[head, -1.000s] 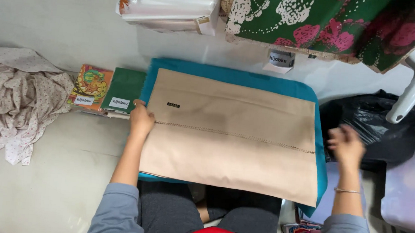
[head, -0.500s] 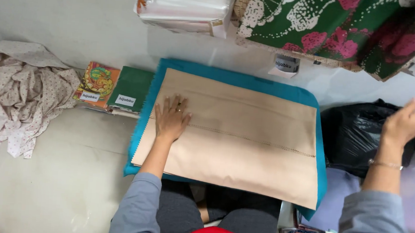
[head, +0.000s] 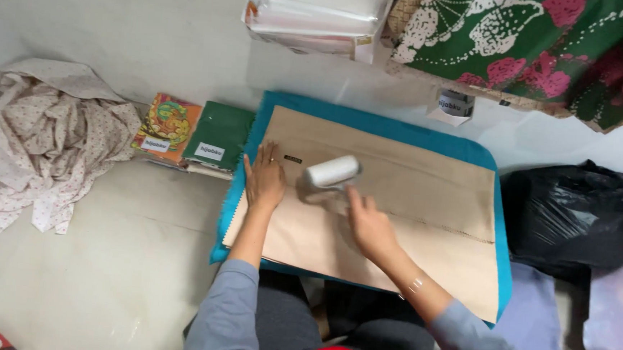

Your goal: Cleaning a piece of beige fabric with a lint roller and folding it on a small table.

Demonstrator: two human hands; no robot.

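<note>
A pale floor (head: 97, 270) is filling most of the view, and on it a teal pad (head: 373, 117) is lying at the centre with a folded beige cloth (head: 425, 196) resting flat on top of it, covering nearly all of it. At ten o'clock from the pad a crumpled spotted cloth (head: 47, 144) is lying in a heap, and at three o'clock a black plastic bag (head: 576, 213) is sitting just beside the pad's edge. Between the heap and the pad, two flat packets (head: 195, 135), one orange and one green, are lying side by side. The left hand (head: 264, 179) is pressing flat, fingers spread and its grip apart, on the beige cloth at its nine o'clock edge. The right hand (head: 370, 225) is closing its grip on the handle of a small white steamer (head: 332, 173), which is resting on the cloth just right of the left hand.
</note>
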